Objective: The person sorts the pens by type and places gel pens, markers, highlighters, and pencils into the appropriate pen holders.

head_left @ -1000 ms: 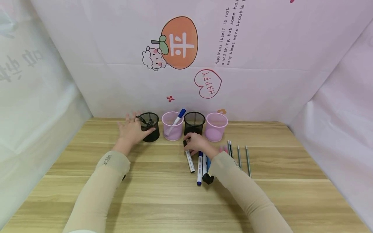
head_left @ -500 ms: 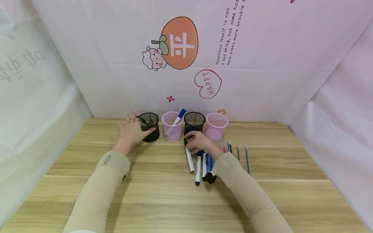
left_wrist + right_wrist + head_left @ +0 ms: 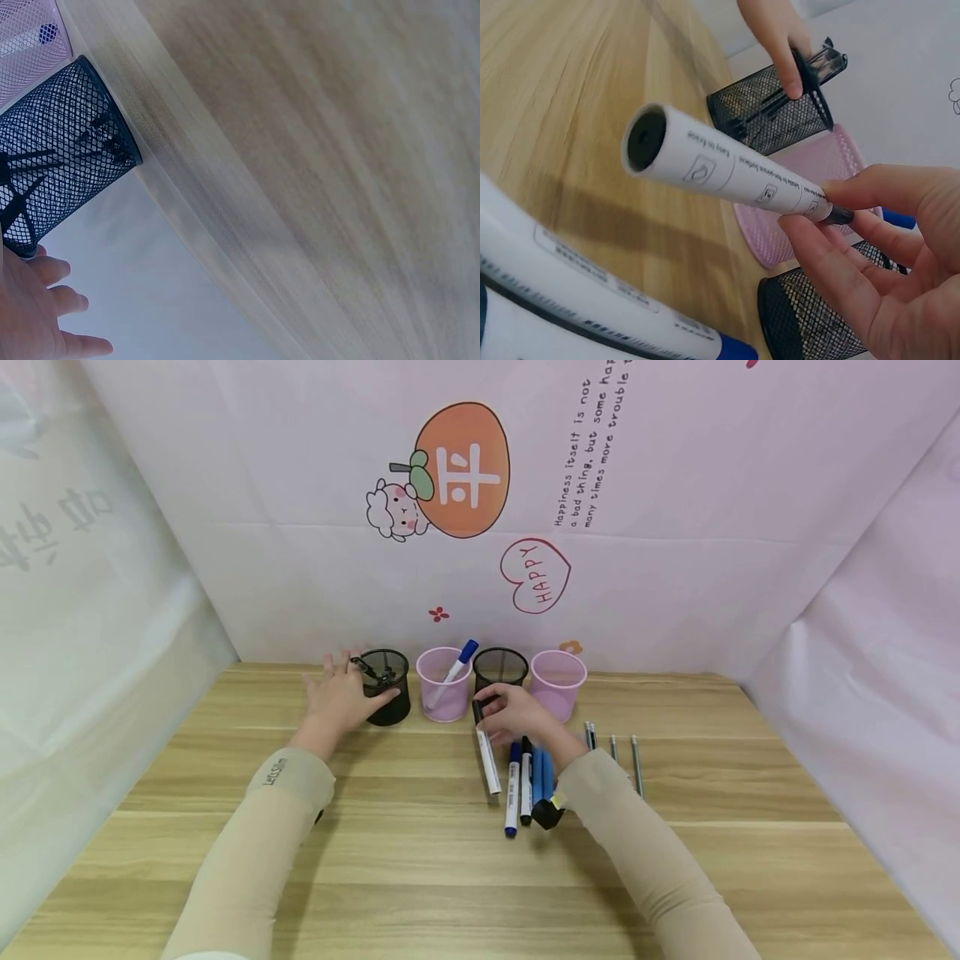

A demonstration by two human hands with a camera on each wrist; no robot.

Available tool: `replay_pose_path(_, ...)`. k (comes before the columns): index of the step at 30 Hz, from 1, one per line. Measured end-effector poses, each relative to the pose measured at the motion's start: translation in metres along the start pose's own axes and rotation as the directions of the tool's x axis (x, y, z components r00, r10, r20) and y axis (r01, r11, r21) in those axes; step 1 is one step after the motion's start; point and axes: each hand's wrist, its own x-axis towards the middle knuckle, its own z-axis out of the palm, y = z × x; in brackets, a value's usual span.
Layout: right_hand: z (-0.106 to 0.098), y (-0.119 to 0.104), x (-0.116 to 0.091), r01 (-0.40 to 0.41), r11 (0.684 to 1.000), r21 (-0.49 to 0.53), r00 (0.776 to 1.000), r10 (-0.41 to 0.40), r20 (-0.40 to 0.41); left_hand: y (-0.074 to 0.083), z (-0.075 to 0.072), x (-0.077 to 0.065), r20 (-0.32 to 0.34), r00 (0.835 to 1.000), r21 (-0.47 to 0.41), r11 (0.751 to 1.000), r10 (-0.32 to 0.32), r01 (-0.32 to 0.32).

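Note:
My right hand (image 3: 517,714) pinches a whiteboard marker (image 3: 487,758) with a white barrel and black cap, thumb and fingertips near the cap end. The right wrist view shows the marker (image 3: 735,169) tilted, its dark butt end toward the camera. Behind this hand stands a black mesh pen cup (image 3: 501,667). My left hand (image 3: 335,697) rests against the leftmost black mesh cup (image 3: 388,706), its thumb at the cup's front and its other fingers spread out straight. Slim black items (image 3: 26,195) show through this cup's mesh in the left wrist view.
A pink mesh cup (image 3: 442,702) with a blue-capped marker (image 3: 460,660) stands between the black cups; another pink cup (image 3: 557,689) is at the row's right end. Blue- and black-capped markers (image 3: 513,793), a black-ended item (image 3: 547,814) and several pencils (image 3: 637,768) lie toward the right.
My right hand has risen toward the right black cup with the marker, whose lower end has come up off the table. The markers beside it have shifted slightly. My left hand has stayed put.

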Motion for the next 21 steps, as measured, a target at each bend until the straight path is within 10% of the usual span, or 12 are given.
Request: replay_pose_path(21, -0.017, -0.044, -0.01, 0.164, 0.975, 0.152, 0.983, -0.148, -0.108, 0.001, -0.003, -0.002, 0.012, 1.0, 0.002, 1.0, 0.002, -0.002)
